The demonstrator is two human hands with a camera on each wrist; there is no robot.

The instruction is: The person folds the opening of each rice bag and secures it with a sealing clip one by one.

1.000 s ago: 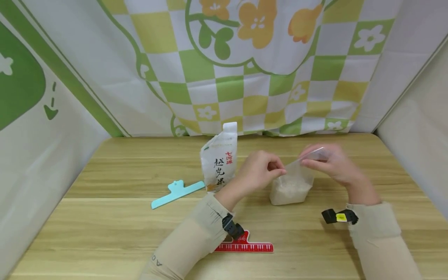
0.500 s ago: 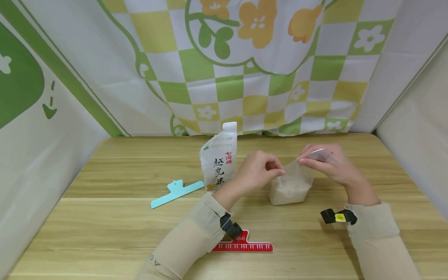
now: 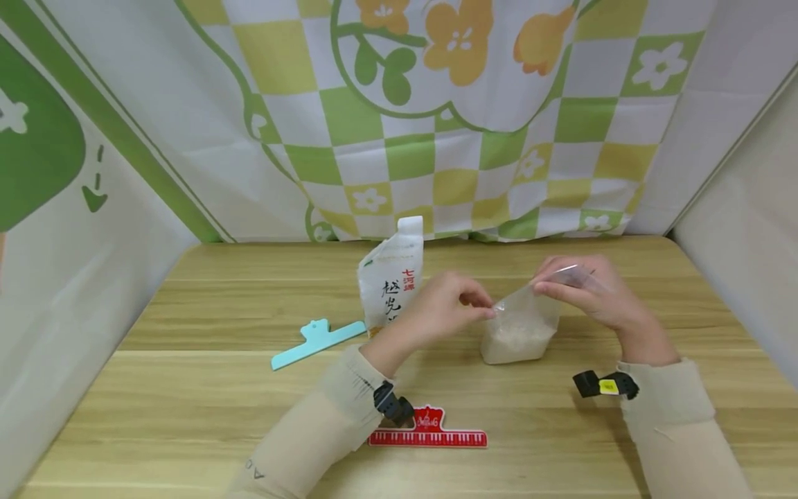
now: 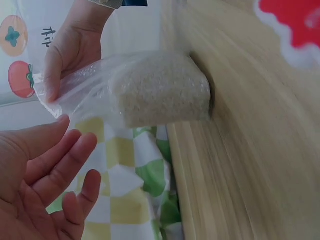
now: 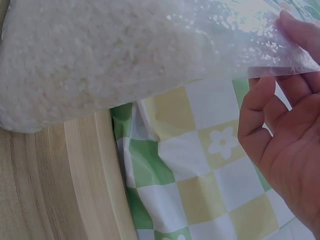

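Observation:
A clear plastic bag of rice [image 3: 519,338] stands upright on the wooden table, its top loose and unfilled. My right hand [image 3: 595,294] pinches that upper edge between thumb and fingers, also seen in the right wrist view, where the plastic [image 5: 240,42] stretches toward the thumb. At the bag's left side is my left hand [image 3: 445,305]. In the left wrist view this left hand [image 4: 47,175] has its fingers apart and loosely bent, nothing between them, thumb tip close to the plastic edge.
Behind the left hand stands a white printed rice bag [image 3: 389,277], partly hidden by it. A teal sealing clip [image 3: 318,341] lies left of it. The red piano-patterned clip [image 3: 430,436] lies near the front, partly under the left forearm. A checkered curtain [image 3: 461,159] hangs behind the table [image 3: 206,416].
My left hand has let go of the bag's left edge and drawn slightly left, its forearm uncovering more of the red clip. The right hand keeps its grip in nearly the same place.

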